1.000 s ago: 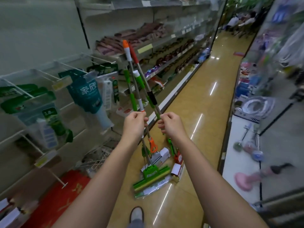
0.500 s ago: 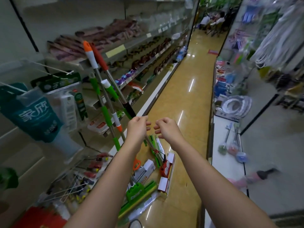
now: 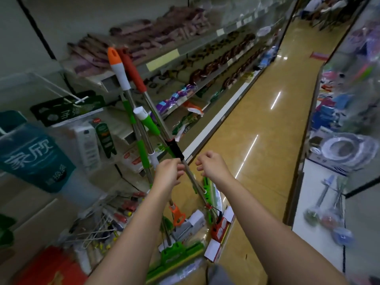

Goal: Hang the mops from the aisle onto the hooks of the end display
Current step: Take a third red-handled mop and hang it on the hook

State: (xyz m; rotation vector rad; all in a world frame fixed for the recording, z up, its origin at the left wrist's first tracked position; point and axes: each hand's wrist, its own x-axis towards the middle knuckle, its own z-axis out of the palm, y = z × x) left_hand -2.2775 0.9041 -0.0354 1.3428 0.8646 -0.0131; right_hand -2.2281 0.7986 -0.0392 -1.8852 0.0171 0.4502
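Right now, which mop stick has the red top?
The mop with the red grip, leaning rightmost at the top. Its neighbour's top is orange and white; a shorter one is green and white.

Left hand (image 3: 167,174) seemingly grips the mops (image 3: 141,128); right hand (image 3: 212,167) hangs loose.

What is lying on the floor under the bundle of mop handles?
Under the mop handles lie a green mop head, white boxes and an orange clip. The left hand and forearm cover part of the handles.
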